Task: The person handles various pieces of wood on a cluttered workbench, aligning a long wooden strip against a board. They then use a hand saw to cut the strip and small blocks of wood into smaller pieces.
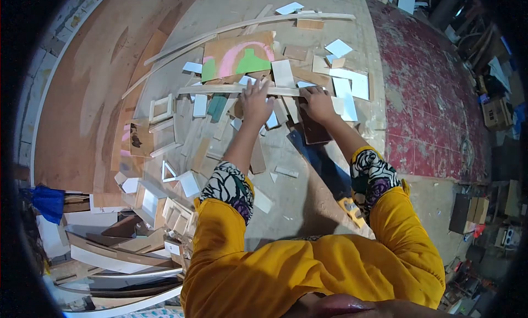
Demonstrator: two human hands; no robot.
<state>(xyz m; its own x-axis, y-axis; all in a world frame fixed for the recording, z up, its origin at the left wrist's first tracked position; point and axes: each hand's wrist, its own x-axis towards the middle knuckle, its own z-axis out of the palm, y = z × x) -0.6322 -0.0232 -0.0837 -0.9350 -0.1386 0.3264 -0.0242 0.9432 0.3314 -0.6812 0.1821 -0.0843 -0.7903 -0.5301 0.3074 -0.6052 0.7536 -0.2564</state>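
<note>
A long, thin wooden strip (220,89) lies crosswise over a heap of offcuts. My left hand (256,102) is on its middle, fingers over the far edge and thumb on the near side. Near the strip's right end, my right hand (319,104) has its fingers bent over it; their undersides are hidden. Below my right hand is a dark brown board (315,132). A handsaw (319,159) with a yellow handle (351,209) lies between my forearms, its far end at the brown board. Beyond my left hand is a board painted pink and green (237,57).
Two longer strips (258,25) stretch across the far side. White-faced pieces (352,81) lie at the right and small wooden frames (161,109) at the left. A stack of curved offcuts (121,255) fills the lower left. Red tiled floor (423,92) borders the work surface.
</note>
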